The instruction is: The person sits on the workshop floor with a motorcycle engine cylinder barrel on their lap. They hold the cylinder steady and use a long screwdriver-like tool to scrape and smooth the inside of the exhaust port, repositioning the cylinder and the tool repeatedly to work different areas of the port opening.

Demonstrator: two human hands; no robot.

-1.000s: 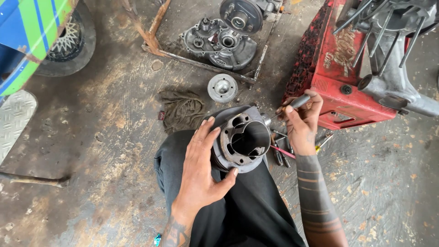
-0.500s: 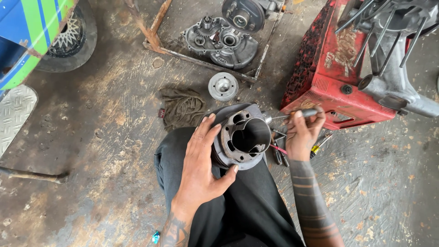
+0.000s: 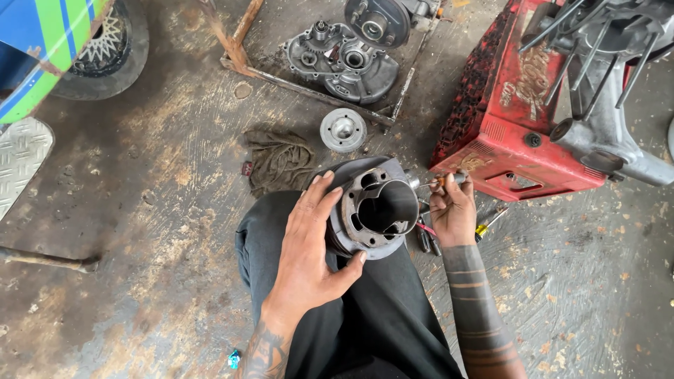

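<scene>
One engine cylinder, grey metal with a wide round bore and smaller ports in its face, rests on the person's lap near the middle of the scene, its open face turned up toward the camera. The left hand steadies it from the left, fingers spread along the finned side and thumb hooked under the near rim. The right hand sits just right of the cylinder, its fingers curled and pinching one slim tool whose tip points at the cylinder's right edge; what kind of tool it is cannot be told. Under that hand a few small hand tools lie on the floor, among them one with a yellow and red handle, though their exact number is unclear. Farther off, one round metal disc lies on the floor beside one crumpled dark rag. Beyond them, one opened engine case sits inside a rusty frame. One red crate stands at the far right with a grey engine casting resting on it. One wheel shows at the far left under a blue and green panel.
</scene>
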